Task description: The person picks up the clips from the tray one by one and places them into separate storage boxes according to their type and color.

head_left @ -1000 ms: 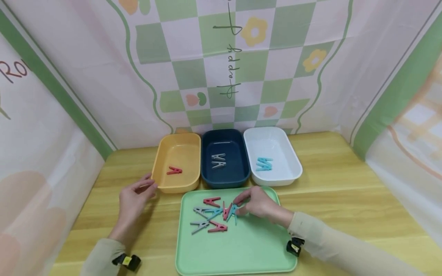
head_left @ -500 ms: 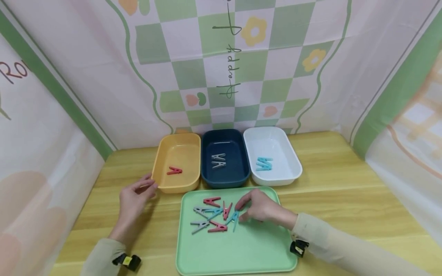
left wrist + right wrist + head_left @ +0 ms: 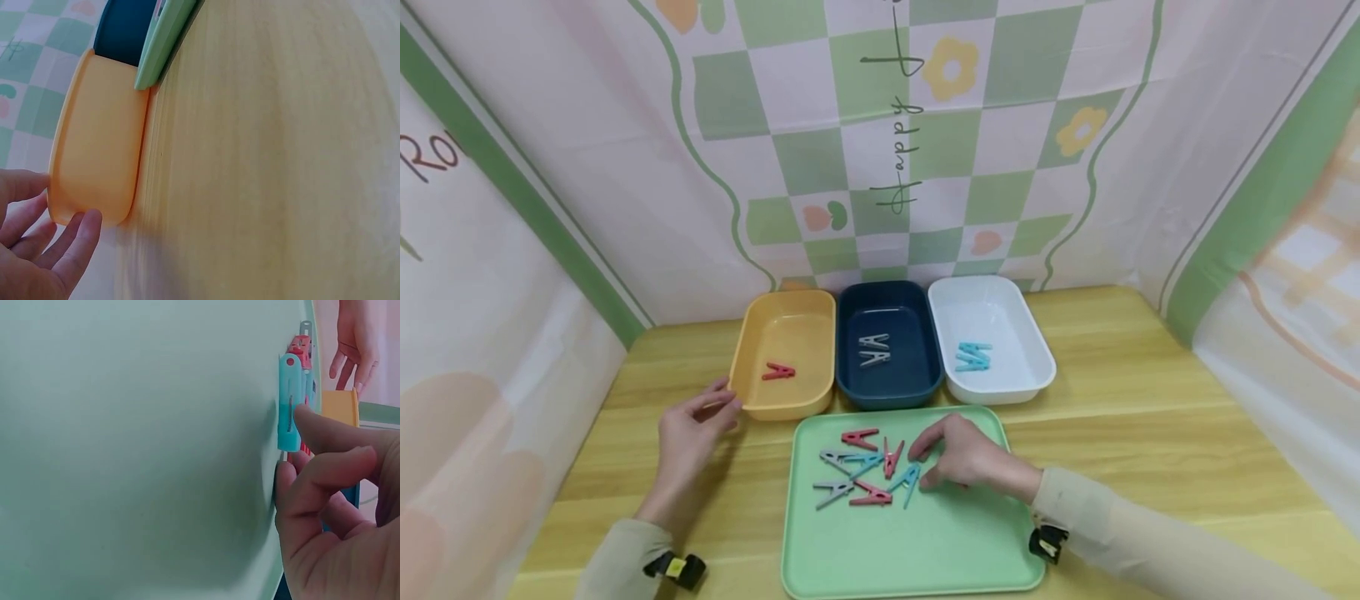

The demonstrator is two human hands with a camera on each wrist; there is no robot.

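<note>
My right hand is over the green tray, thumb and forefinger apart beside a blue clothespin. In the right wrist view, the thumb of the right hand lies against the edge of that blue clothespin, with no pinch around it. Red, grey and blue pins lie just left of it, among them a red one. The left hand rests its fingertips on the near left corner of the yellow bin; in the left wrist view the left hand's relaxed fingers touch its end.
A navy bin stands beside the yellow one and holds two grey pins. Right of it, a white bin holds blue pins. One red pin lies in the yellow bin. A patterned cloth hangs behind the table.
The blue clothespin by my right hand has shifted slightly down and turned, apart from the upright red one. My right thumb and forefinger have moved slightly downward. The left hand stays in place.
</note>
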